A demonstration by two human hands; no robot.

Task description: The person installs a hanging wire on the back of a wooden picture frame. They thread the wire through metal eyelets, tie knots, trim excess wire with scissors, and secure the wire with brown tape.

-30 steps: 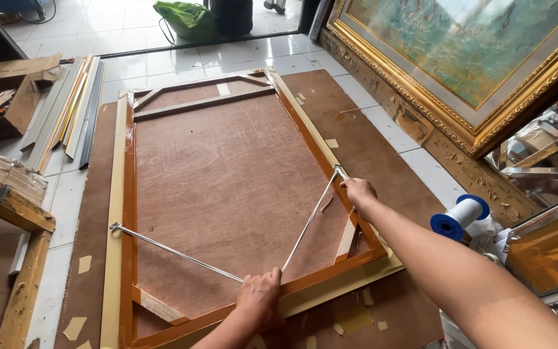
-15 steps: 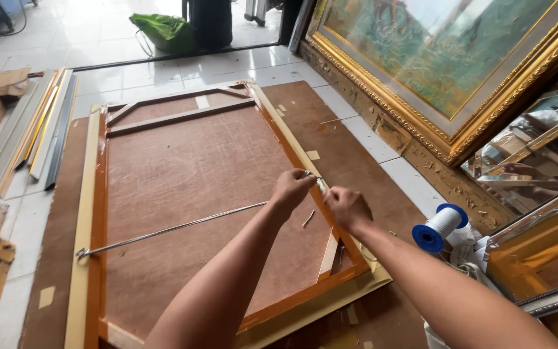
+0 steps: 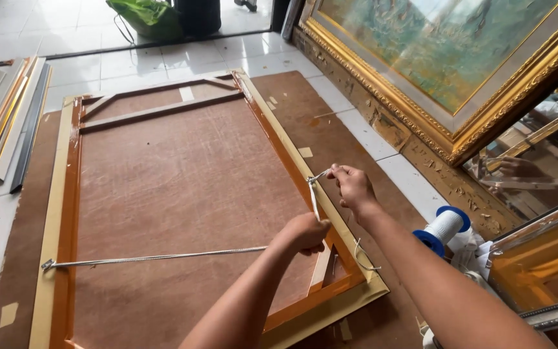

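Both hands pinch a thin white cord [image 3: 163,257] stretched across the flat brown back of a big wooden frame [image 3: 66,213]. Left hand [image 3: 306,232] grips it; right hand [image 3: 351,186] pinches its end.

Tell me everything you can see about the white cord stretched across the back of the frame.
The cord is thin, white and looks braided. It runs taut from a small metal fitting on the left rail of the frame, across the brown backing, to the left hand, which grips it. From there a short length rises to the right rail, where the right hand pinches its end. A loose bit curls beside the rail below.
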